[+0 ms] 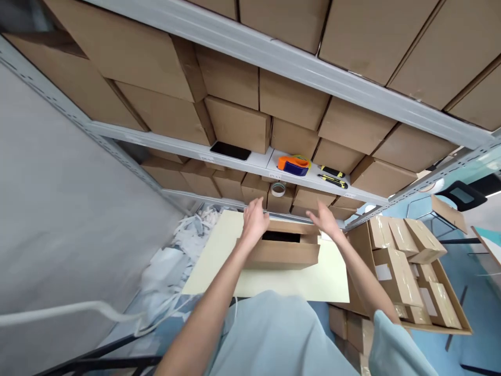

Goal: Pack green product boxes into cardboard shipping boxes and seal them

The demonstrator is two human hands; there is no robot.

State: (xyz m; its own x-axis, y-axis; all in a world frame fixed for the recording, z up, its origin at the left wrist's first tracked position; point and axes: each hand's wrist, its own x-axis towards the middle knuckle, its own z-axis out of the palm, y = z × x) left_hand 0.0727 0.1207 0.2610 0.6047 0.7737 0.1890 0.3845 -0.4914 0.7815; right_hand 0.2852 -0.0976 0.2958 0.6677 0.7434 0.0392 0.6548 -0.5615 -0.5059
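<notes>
An opened cardboard box (284, 253) stands on the pale yellow tabletop (219, 256) in front of me, its long flaps raised. Through the gap between the flaps something dark (281, 237) shows; I cannot make out what it is. My left hand (255, 222) is at the box's left end, fingers apart and slightly bent. It covers that end, so whether it touches the flap is unclear. Over by the right end, my right hand (326, 220) has its thumb and fingers spread, holding nothing. A bit of white paper or label (325, 236) lies beneath the right wrist.
On the shelf (260, 166) ahead lie a black phone-like slab (230, 151), an orange-and-blue tape dispenser (293, 165) and yellow-black cutters (332, 180). A tape roll (278, 189) sits below. A large carton (450, 330) of taped boxes stands right; scrap paper (168, 271) lies left.
</notes>
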